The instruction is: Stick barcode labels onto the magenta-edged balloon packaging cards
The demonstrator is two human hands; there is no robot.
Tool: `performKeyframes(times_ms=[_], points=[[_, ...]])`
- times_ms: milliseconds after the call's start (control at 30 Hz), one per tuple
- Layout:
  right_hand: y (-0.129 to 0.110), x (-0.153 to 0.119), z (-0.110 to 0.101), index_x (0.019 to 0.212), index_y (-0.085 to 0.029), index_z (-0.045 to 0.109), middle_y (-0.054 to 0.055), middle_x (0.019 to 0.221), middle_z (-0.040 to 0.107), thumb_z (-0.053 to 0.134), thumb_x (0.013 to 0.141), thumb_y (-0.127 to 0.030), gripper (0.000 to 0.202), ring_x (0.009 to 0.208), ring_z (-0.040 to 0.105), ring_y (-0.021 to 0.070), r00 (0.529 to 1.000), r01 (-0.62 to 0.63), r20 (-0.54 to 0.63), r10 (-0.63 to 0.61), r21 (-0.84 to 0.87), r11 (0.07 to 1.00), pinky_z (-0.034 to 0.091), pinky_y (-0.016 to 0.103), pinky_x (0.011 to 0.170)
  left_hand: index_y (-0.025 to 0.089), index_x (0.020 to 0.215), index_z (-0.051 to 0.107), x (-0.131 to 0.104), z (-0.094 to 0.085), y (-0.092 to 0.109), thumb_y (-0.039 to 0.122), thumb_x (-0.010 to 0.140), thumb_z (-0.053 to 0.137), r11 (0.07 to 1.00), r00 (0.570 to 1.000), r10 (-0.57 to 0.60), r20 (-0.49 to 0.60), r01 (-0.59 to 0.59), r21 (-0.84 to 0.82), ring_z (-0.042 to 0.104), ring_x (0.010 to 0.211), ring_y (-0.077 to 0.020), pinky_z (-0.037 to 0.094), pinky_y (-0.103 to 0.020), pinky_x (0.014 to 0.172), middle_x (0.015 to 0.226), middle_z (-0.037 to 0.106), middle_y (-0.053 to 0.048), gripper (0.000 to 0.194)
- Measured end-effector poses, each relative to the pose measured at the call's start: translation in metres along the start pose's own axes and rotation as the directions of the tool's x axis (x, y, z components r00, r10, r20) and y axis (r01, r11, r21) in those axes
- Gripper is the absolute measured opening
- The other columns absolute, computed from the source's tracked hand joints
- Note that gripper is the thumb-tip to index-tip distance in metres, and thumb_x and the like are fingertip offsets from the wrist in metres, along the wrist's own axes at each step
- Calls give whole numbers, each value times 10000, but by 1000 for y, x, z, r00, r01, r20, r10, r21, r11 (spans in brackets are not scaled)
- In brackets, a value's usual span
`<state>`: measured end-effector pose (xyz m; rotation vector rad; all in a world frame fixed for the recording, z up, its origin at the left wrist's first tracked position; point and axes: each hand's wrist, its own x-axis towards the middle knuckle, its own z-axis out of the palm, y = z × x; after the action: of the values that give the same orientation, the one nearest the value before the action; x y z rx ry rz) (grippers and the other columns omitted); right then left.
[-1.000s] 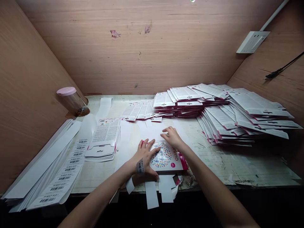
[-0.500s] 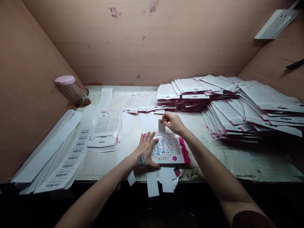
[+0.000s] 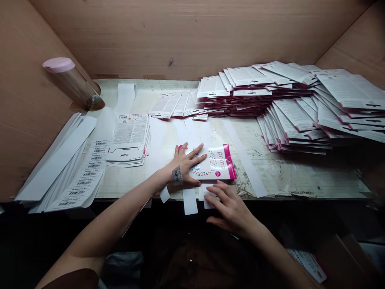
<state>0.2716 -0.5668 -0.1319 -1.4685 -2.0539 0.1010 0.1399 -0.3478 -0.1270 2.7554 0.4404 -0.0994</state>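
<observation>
A flat white packet with a pink end, "prima" lettering and a circle of coloured dots lies on the table near its front edge. My left hand rests on it, fingers spread, covering much of the dotted print. Round my left wrist sits a barcode label. My right hand hovers at the table's front edge, just below the packet, with its fingers apart and nothing seen in them. Its fingertips are over white paper strips that hang over the edge. Whether they touch the strips I cannot tell.
Piled packets fill the back and right. A smaller packet stack lies left, beside barcode label sheets. A pink-lidded bottle leans at the left wall. One long white strip lies right of the packet.
My right hand has moved from above the packet's top edge down to the table's front edge. The small grey square it pinched is no longer in its fingers. The view has tilted downward.
</observation>
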Motion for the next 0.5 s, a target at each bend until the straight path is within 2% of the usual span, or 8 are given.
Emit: performKeyframes(times_ms=[67, 133, 200, 267, 333, 367, 433, 500], points=[[-9, -1, -6, 1080, -170, 632, 120, 1067, 685, 594, 874, -175, 209, 1042, 593, 273, 999, 29, -27, -31, -69, 997, 496, 487, 966, 381, 1493, 286, 0, -1, 2, 763, 538, 713, 1000, 1000, 8, 18, -8, 5, 29, 1356, -621, -8, -850, 961, 1612, 196, -37, 1113], [-12, 5, -10, 994, -183, 630, 81, 956, 683, 520, 890, -89, 179, 947, 597, 232, 999, 22, -44, -26, -79, 997, 507, 428, 924, 378, 1493, 287, 0, -2, 2, 774, 553, 698, 999, 1000, 19, 5, -20, 31, 17, 1372, -603, -60, -843, 959, 1604, 224, -48, 1100], [-10, 13, -13, 978, -176, 621, 89, 927, 662, 572, 885, -181, 105, 898, 577, 247, 1000, 1, 14, 1, -108, 994, 520, 428, 836, 357, 1493, 297, 1, -2, 2, 786, 556, 688, 997, 999, 52, -11, -51, 64, 6, 1392, -580, -108, -822, 967, 1602, 225, -77, 1102], [-8, 18, -14, 990, -161, 618, 116, 952, 643, 642, 844, -286, 194, 875, 556, 276, 993, -2, 117, 23, -182, 983, 517, 444, 758, 326, 1499, 296, 2, -2, 0, 803, 534, 686, 994, 996, 87, -5, -86, 74, 6, 1405, -564, -116, -804, 985, 1596, 231, -112, 1144], [-7, 18, -13, 944, -161, 626, 114, 911, 635, 620, 847, -234, 121, 841, 545, 265, 985, 41, 174, 2, -246, 968, 506, 432, 736, 310, 1504, 287, 4, -1, -2, 814, 499, 695, 993, 995, 101, 5, -101, 61, 12, 1413, -554, -87, -791, 1011, 1594, 225, -130, 1196], [-7, 18, -13, 900, -167, 630, 103, 871, 632, 574, 864, -169, 66, 827, 541, 250, 986, 63, 168, -19, -260, 964, 499, 415, 742, 311, 1505, 285, 4, 0, -3, 815, 484, 702, 993, 995, 103, 6, -103, 52, 17, 1415, -549, -68, -785, 1023, 1596, 219, -130, 1212], [-5, 21, -14, 829, -173, 630, 85, 811, 625, 483, 897, -92, 180, 809, 536, 226, 992, 79, 118, -52, -242, 967, 483, 384, 746, 318, 1503, 288, 4, 1, -4, 809, 467, 716, 994, 995, 103, 2, -103, 38, 25, 1416, -549, -40, -784, 1032, 1599, 211, -125, 1223], [3, 31, -18, 808, -176, 628, 79, 806, 626, 467, 924, -122, 206, 806, 534, 217, 996, 32, 85, -20, -150, 988, 472, 359, 717, 321, 1501, 291, 5, 2, -5, 805, 457, 725, 994, 995, 102, -2, -102, 27, 19, 1406, -568, -35, -802, 1014, 1606, 199, -113, 1230]])
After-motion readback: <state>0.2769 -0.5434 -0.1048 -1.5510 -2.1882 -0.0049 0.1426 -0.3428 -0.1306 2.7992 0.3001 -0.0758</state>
